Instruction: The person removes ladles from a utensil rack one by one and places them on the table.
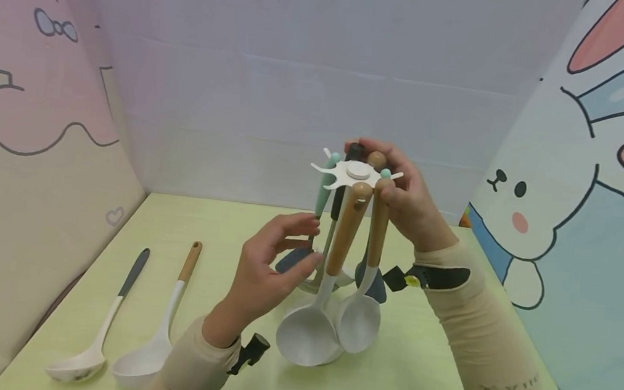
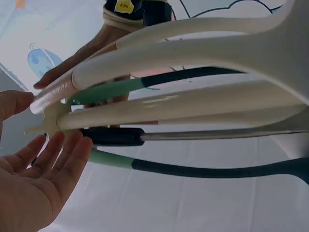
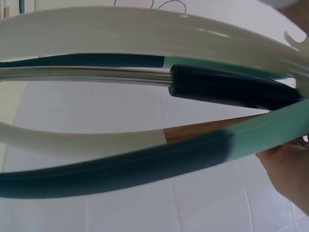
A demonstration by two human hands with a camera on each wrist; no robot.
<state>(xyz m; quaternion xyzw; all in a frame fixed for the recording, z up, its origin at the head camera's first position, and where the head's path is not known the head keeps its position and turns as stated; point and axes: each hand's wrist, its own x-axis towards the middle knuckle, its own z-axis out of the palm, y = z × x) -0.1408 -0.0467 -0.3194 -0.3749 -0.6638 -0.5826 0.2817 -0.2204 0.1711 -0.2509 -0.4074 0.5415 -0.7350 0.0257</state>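
Note:
A white utensil rack (image 1: 358,172) stands upright with several kitchen tools hanging from its hooked top. My right hand (image 1: 417,212) reaches round the rack's top from the right, its thumb and fingers gripping the wooden handle of a white ladle (image 1: 359,324). Another white ladle (image 1: 307,337) with a wooden handle hangs in front. Beside the rack, my left hand (image 1: 269,269) has loosely extended fingers near a green-handled utensil (image 1: 324,190). A black-handled tool with a metal shaft (image 3: 217,88) hangs among them. The handles partly hide the right fingers.
On the left of the pale table (image 1: 208,359) lie a slotted spoon (image 1: 77,365) with a grey handle and a wooden-handled white ladle (image 1: 144,360). A white curtain (image 1: 275,111) hangs behind, with printed rabbit panels at both sides.

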